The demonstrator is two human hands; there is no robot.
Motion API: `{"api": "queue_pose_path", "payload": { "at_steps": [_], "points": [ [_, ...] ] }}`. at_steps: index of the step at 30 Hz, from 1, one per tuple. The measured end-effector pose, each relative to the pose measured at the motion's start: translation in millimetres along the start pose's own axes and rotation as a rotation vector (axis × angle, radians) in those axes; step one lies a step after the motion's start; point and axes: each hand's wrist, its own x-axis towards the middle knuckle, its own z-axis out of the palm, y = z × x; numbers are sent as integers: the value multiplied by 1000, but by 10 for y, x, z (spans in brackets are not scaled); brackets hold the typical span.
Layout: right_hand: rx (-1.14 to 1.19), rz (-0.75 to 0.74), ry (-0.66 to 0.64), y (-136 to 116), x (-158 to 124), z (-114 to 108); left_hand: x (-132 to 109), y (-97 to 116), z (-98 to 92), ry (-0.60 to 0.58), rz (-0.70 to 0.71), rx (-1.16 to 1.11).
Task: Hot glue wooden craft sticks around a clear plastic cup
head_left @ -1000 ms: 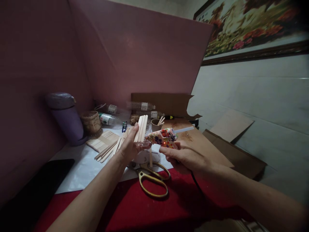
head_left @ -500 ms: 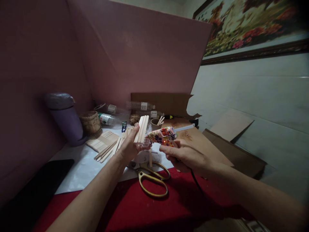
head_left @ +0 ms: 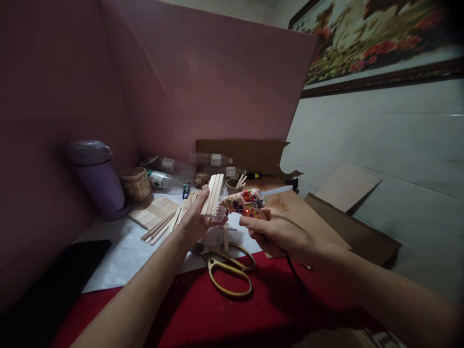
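My left hand (head_left: pixel 194 220) is closed around a small panel of flat wooden craft sticks (head_left: pixel 213 192), held upright above the table. My right hand (head_left: pixel 277 232) grips a flower-patterned hot glue gun (head_left: pixel 243 203) with a white glue stick jutting from its back and a small red light lit. The gun's nozzle points left and sits against the lower end of the stick panel. A loose pile of more wooden sticks (head_left: pixel 163 217) lies on white paper (head_left: pixel 119 251) just left of my left hand.
Gold-handled scissors (head_left: pixel 228 270) lie on the red cloth (head_left: pixel 217 309) below my hands. At the back stand a purple flask (head_left: pixel 97 176), a woven basket (head_left: pixel 137 183), plastic bottles (head_left: pixel 212 158), a small cup with sticks (head_left: pixel 235 185) and cardboard sheets (head_left: pixel 348 227). A black slab (head_left: pixel 54 285) lies left.
The glue gun has shifted slightly left and up, closer against the stick panel. My left hand and the sticks have stayed almost still.
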Motion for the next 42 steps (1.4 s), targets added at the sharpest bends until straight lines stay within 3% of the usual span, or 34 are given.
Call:
{"api": "queue_pose_path", "payload": {
  "at_steps": [14, 42],
  "points": [
    [-32, 10, 74, 25, 35, -70, 7, -17, -6, 2, -9, 44],
    [-2, -15, 99, 26, 75, -140, -18, -14, 0, -39, 0, 100]
  ]
}}
